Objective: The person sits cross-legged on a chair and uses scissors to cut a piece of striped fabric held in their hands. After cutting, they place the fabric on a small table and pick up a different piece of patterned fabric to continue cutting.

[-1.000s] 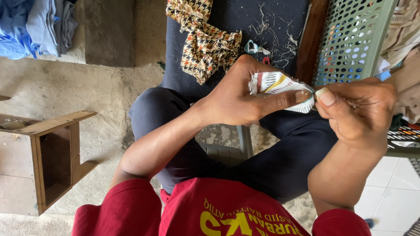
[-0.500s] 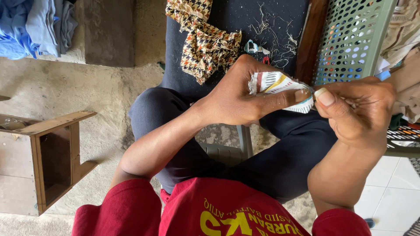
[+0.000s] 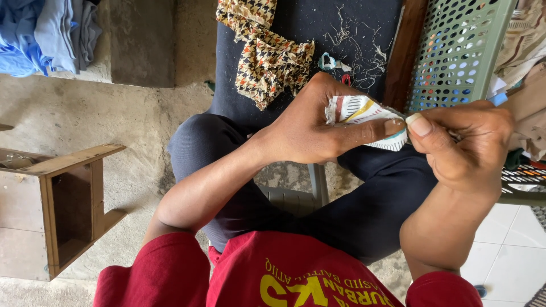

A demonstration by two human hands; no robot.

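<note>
Above the lap, over the dark trousers: small striped cloth scrap (image 3: 364,111) gripped in left hand (image 3: 307,128), thumb pressed flat along its top edge, fingers curled beneath. Right hand (image 3: 466,142) closed at the scrap's right corner, thumb and forefinger pinching the edge; cannot tell whether any tool sits between them. Judged step: fine work at that edge. Next move: calls for a taut scrap and a steady pinch. Beyond: houndstooth fabric (image 3: 267,57), thread clippings (image 3: 352,28), green perforated basket (image 3: 460,51).

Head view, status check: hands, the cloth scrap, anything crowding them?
Left hand pinching the striped cloth scrap. Right hand closed at its edge; what it holds is hidden. Green perforated basket close behind, not touching.
</note>
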